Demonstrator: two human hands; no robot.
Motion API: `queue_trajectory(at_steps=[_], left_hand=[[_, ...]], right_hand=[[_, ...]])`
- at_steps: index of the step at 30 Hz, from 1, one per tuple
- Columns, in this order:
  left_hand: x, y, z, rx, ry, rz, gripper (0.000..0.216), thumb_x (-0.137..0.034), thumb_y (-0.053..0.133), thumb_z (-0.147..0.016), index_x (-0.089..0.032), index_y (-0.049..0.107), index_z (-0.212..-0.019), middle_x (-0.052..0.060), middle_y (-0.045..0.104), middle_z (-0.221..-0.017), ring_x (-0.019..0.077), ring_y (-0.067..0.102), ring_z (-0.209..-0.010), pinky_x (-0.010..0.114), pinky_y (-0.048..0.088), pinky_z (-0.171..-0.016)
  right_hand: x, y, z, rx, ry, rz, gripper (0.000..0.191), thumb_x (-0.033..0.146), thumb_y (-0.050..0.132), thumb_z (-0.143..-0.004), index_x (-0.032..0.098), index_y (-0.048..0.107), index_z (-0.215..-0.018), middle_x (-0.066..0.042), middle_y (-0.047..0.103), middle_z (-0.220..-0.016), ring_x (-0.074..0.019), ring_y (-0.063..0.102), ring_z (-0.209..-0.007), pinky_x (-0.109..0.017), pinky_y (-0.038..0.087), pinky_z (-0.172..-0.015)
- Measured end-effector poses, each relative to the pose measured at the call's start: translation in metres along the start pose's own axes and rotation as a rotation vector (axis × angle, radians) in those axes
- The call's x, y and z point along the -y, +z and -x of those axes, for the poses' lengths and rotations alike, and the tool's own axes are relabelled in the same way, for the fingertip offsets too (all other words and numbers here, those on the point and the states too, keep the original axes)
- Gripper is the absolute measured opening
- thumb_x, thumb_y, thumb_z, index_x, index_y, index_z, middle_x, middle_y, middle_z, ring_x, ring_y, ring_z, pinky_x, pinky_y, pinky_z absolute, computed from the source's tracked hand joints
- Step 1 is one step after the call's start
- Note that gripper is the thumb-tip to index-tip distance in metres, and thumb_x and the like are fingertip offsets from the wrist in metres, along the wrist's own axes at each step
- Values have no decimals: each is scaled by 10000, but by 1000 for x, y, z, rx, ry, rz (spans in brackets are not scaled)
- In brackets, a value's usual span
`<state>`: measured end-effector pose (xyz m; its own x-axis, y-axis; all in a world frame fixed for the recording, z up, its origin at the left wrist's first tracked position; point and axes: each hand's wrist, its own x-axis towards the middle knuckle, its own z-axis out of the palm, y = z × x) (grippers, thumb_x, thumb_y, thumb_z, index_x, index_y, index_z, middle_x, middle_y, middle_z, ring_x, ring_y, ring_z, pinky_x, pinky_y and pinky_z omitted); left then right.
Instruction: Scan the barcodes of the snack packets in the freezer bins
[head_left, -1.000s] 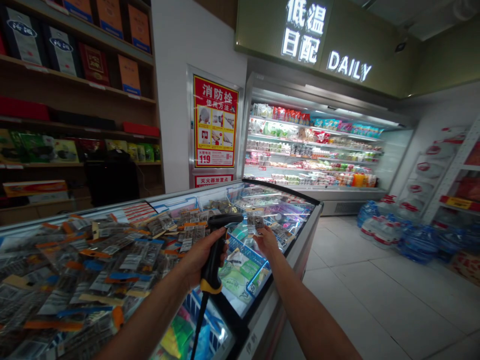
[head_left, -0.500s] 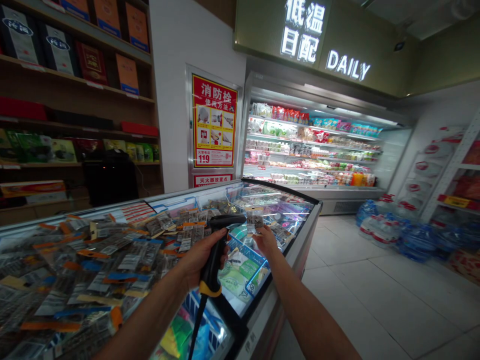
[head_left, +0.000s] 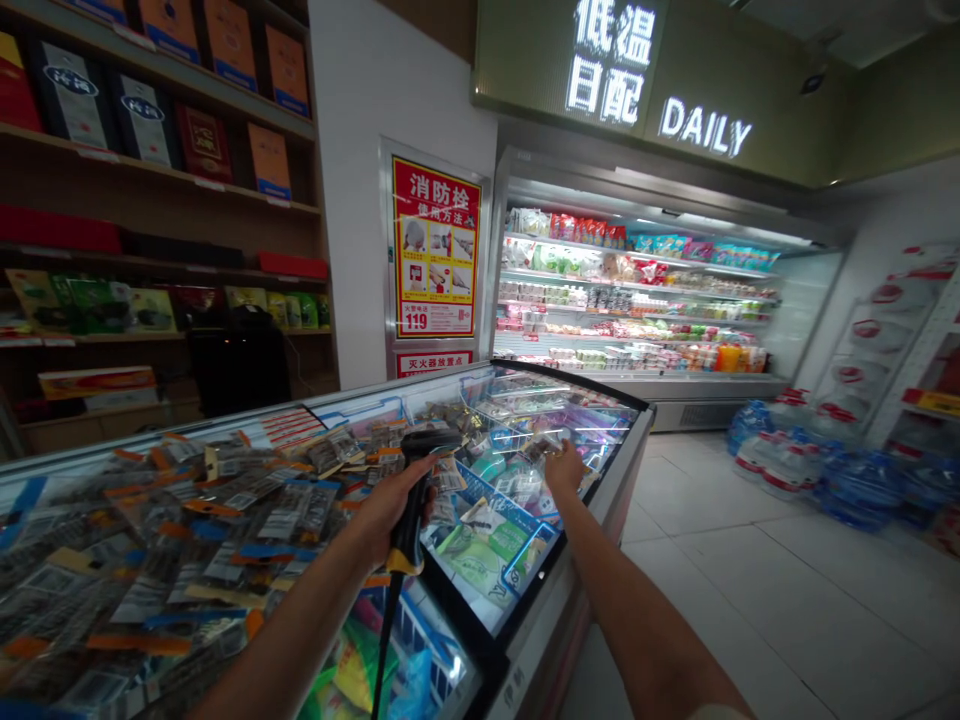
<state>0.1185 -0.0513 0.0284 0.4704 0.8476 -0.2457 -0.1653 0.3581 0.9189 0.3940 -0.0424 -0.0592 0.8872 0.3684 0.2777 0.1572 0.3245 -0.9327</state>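
Note:
My left hand (head_left: 397, 505) is wrapped round the handle of a black and yellow barcode scanner (head_left: 409, 525). The scanner's head points right, and its cable hangs down past my wrist. My right hand (head_left: 564, 472) is closed at the edge of a small clear packet (head_left: 538, 448) with dark contents, over the glass top of the chest freezer (head_left: 517, 625). Motion blur hides its fingertips. To the left, a broad heap of similar small packets (head_left: 247, 500) with orange, blue and cream tops covers the glass. Several more lie beyond the scanner.
Bagged frozen goods (head_left: 480, 545) and blue wire baskets show through the freezer glass. Behind stands a lit open chiller (head_left: 630, 290). Shelves of boxes (head_left: 270, 160) are at left. Large water bottles (head_left: 862, 480) stand on the tiled floor (head_left: 712, 570) at right.
My right hand has moved right, away from the scanner, and the packet at its fingers is now lower and turned. The scanner has shifted slightly left in view. The camera has turned a little left.

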Motion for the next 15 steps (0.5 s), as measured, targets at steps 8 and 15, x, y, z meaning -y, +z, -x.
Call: queue_trajectory(at_steps=[8,15], left_hand=[[-5,-30,13,-40,-5,-153,341,-462,596,-606,-132,512,-616,6,533,-515,81,473,-400,181,360,-360],[-12,-27,21,-14,27,-137,313,-431,602,-611,-134,502,-607,-6,521,-497,75,463,-388,173,337,-345]], right_hand=[[5,52,51,278,-29,237,216,226,715,-408,208,528,-514,-32,578,-623,-242,535,-834,-287,368,-644],[3,94,94,495,124,285,383,236,768,-226,206,410,-359,40,414,-384,-183,538,-612,-244,324,-501]])
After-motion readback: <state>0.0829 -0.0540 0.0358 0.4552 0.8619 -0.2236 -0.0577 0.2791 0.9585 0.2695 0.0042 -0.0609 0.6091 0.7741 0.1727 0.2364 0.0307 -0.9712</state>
